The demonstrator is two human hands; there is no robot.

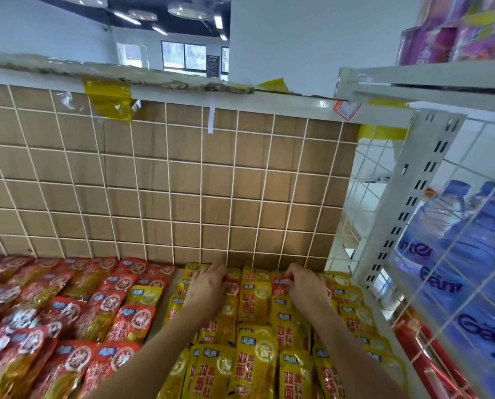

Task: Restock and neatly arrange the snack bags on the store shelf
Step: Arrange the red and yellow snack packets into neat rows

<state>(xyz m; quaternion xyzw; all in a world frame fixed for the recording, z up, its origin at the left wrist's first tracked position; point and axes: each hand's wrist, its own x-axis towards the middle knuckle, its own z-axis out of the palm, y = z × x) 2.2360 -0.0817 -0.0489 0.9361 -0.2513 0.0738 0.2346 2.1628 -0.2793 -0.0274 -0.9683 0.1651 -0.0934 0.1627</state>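
Observation:
Yellow snack bags (255, 303) lie in rows on the right half of the shelf, red snack bags (68, 306) on the left half. Both hands reach to the back row by the wire grid. My left hand (207, 285) lies on top of a red-topped bag (232, 286) among the yellow ones, fingers curled over its top edge. My right hand (305, 283) pinches the top of another red-topped bag (279, 285) in the yellow rows. Both bags are partly hidden by the hands.
A white wire grid backed with brown cardboard (168, 182) closes the shelf's rear. A white slotted upright (407, 203) and wire side panel stand at right, with blue bottled water packs (465, 254) behind. A strip of bare shelf (165, 306) separates red from yellow bags.

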